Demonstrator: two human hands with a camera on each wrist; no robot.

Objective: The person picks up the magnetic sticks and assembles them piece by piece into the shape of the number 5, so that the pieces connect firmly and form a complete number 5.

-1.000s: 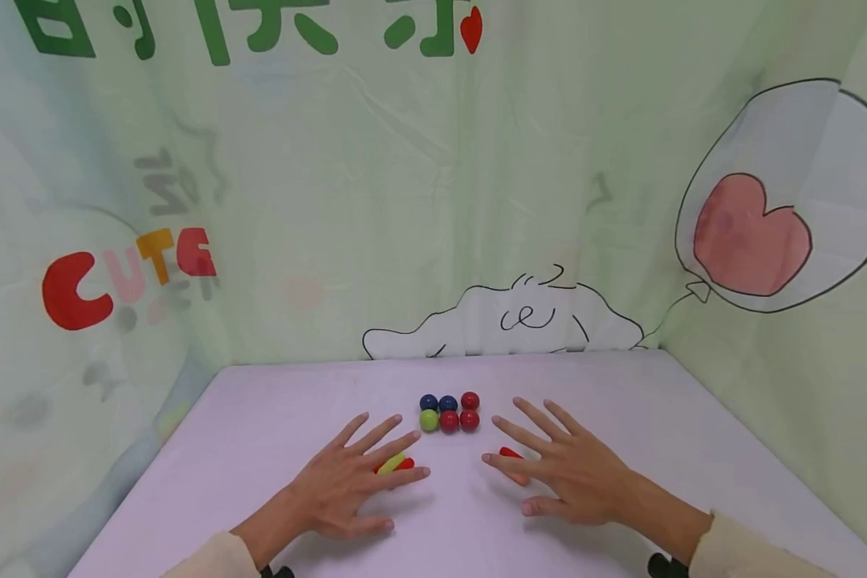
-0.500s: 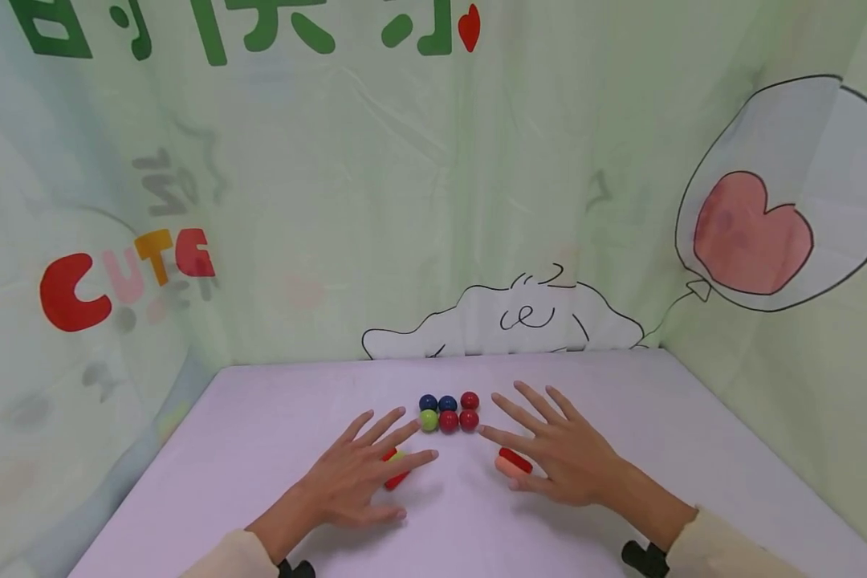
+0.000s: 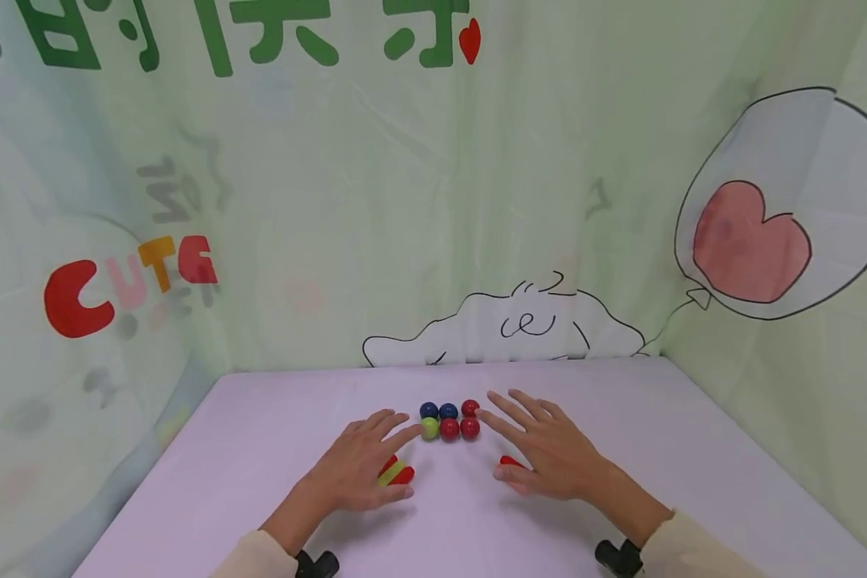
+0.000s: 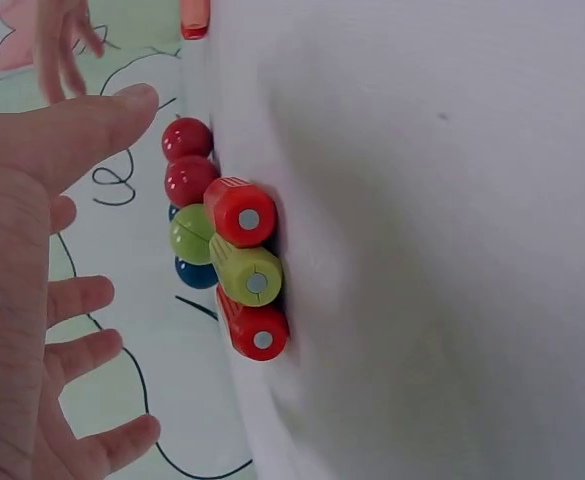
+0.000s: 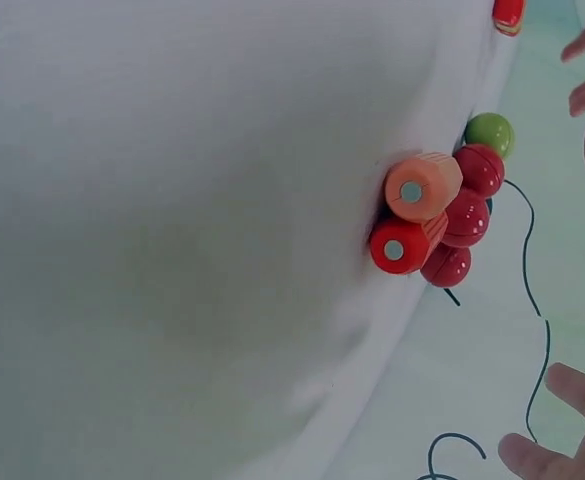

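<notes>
My left hand [image 3: 354, 470] hovers palm down, fingers relaxed, over three short rounded toy pieces: a red one [image 4: 240, 212], a yellow-green one [image 4: 247, 272] and another red one [image 4: 257, 332]. They lie side by side, grey dots on their ends. Opposite, my right hand [image 3: 559, 456] hangs with fingers apart above an orange piece [image 5: 422, 187] and a red piece [image 5: 400, 246], which touch each other. In the head view it partly covers both. Neither hand holds anything. Between and beyond the hands, small glossy balls stand in two rows: blue [image 3: 429, 411], green [image 3: 429, 429] and red [image 3: 449, 429].
A pale lilac tabletop [image 3: 448, 530] carries everything. Printed curtains [image 3: 405, 201] enclose its back and sides, with a balloon drawing [image 3: 751, 241] at the right. A black wrist mount [image 3: 318, 564] shows below the left hand, and another one [image 3: 619, 556] below the right.
Both hands have drawn closer together, and their fingers are less spread. The left pieces show more in the head view. The balls keep their arrangement; the head view has tilted slightly.
</notes>
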